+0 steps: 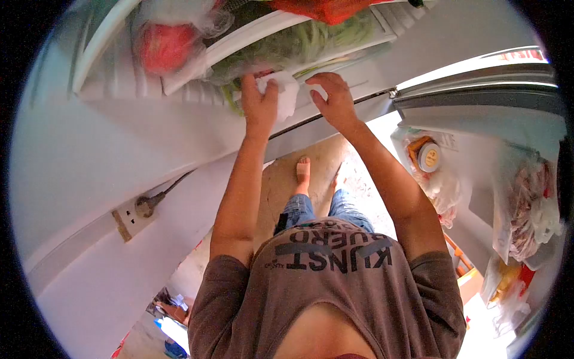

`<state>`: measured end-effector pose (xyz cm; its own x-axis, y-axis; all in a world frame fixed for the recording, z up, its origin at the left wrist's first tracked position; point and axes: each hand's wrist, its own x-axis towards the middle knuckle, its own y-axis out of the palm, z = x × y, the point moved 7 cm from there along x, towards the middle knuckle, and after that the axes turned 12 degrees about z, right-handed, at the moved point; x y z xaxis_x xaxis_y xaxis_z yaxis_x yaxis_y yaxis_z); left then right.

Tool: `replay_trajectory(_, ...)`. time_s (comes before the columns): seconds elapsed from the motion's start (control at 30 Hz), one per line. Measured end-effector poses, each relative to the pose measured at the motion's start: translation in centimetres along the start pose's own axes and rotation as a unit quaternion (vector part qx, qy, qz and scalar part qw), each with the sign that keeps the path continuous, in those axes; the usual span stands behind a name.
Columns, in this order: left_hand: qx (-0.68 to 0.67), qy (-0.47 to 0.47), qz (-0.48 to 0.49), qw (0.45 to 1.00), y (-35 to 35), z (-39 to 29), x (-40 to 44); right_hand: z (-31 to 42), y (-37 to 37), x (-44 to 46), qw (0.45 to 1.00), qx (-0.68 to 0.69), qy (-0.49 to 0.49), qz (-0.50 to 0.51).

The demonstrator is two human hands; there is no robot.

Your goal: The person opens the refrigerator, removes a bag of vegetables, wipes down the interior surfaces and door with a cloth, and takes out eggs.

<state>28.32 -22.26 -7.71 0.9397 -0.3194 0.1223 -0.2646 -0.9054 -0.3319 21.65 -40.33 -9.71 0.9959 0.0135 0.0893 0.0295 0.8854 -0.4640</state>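
My left hand (260, 107) is closed on a crumpled white cloth or paper (288, 96), at the lower edge of an open fridge compartment. The exact kind of the white thing cannot be made out. To its right is my right hand (335, 100), its fingers curved and its thumb apart from them. A small white patch shows between that thumb and the fingers, but no held object is plain. Just beyond both hands lie green vegetables (293, 45) in a clear bag, on a fridge shelf.
A red item in plastic (168, 48) and an orange-red bag (326, 9) sit in the fridge. At right, the open door (466, 137) holds a round-lidded jar (429, 157) and bagged food (529, 209). A plug (145, 206) is in the wall socket at left.
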Motion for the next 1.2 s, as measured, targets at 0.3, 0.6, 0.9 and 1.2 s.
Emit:
replay_trajectory(0.3,0.128,0.183,0.014,0.975,0.3,-2.5,-6.3,-0.5,1.1,2.8,0.903,-0.416,-0.074,0.075)
replay_trajectory(0.6,0.393,0.119,0.023,0.912,2.6,-1.1,-5.9,-4.0,1.2,4.5,0.814,-0.576,-0.005,0.078)
replay_trajectory(0.9,0.485,-0.041,0.132,0.863,2.3,5.0,-3.0,-3.4,0.8,4.2,0.821,-0.564,-0.05,0.065)
replay_trajectory(1.2,0.516,-0.014,0.122,0.848,3.8,1.5,-7.7,-3.8,0.2,-0.6,0.853,-0.504,-0.027,0.133)
